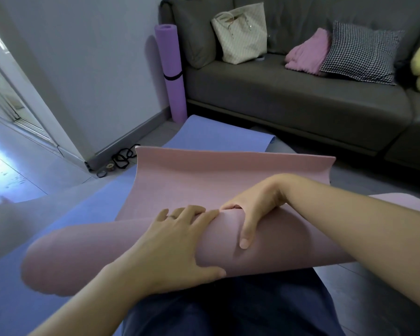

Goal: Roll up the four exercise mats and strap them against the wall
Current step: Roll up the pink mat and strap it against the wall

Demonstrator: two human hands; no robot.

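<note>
A pale pink foam exercise mat (204, 180), smooth and matte, lies partly rolled at lower centre. The thick, soft cylinder runs with its long axis from lower left to right of the frame. Its unrolled sheet stretches away toward the upper centre, and the far edge curls up. The left hand (177, 243) lies spread on the roll, fingers fairly straight and pressing, thumb on the near side. The right hand (252, 209) grips the roll, fingers curled over its far side and thumb down the near face. A flat periwinkle-blue mat (216, 134) lies beneath. A rolled purple foam mat (171, 69), banded by a black strap (172, 76), stands upright against the grey wall (95, 69) at upper centre.
</note>
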